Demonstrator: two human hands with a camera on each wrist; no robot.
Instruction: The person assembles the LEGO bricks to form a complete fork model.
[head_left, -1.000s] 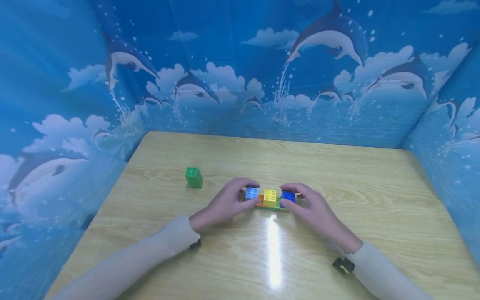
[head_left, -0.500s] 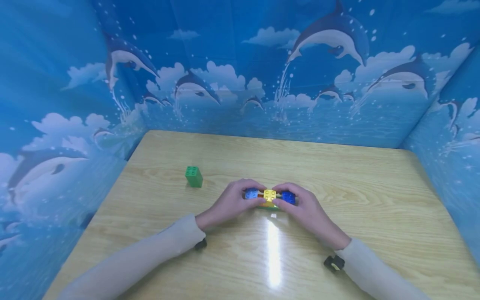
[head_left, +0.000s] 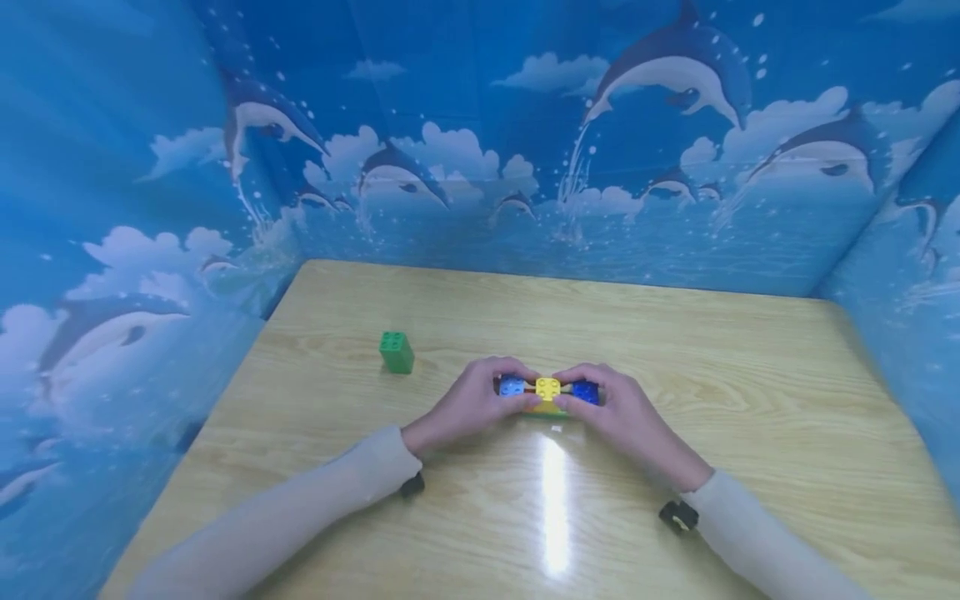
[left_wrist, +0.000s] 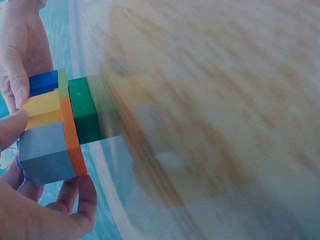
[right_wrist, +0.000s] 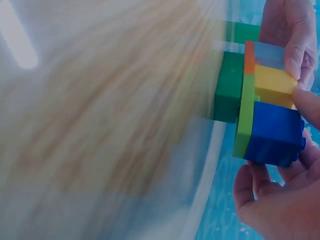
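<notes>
A row of toy bricks stands on the table between my hands: a light blue brick [head_left: 512, 384], a yellow brick [head_left: 548, 388] in the middle and a dark blue brick [head_left: 586, 392]. Under them run an orange piece [left_wrist: 74, 145] and a light green piece [right_wrist: 245, 117], with a dark green brick [right_wrist: 228, 87] at the bottom. My left hand [head_left: 477, 398] reaches round the light blue brick and pinches the yellow one between thumb and index finger. Mirroring it past the dark blue brick, my right hand [head_left: 619, 410] pinches the yellow brick's other side.
A taller green brick [head_left: 397, 353] stands apart, back left of my hands. The wooden table [head_left: 712, 350] shows a bright light reflection in front of the bricks. Dolphin-printed blue curtains [head_left: 465, 217] border the table at the back and sides.
Both hands have slid inward from the light blue and dark blue end bricks to the yellow brick in the middle. The head view has shifted slightly; the bricks keep their arrangement.
</notes>
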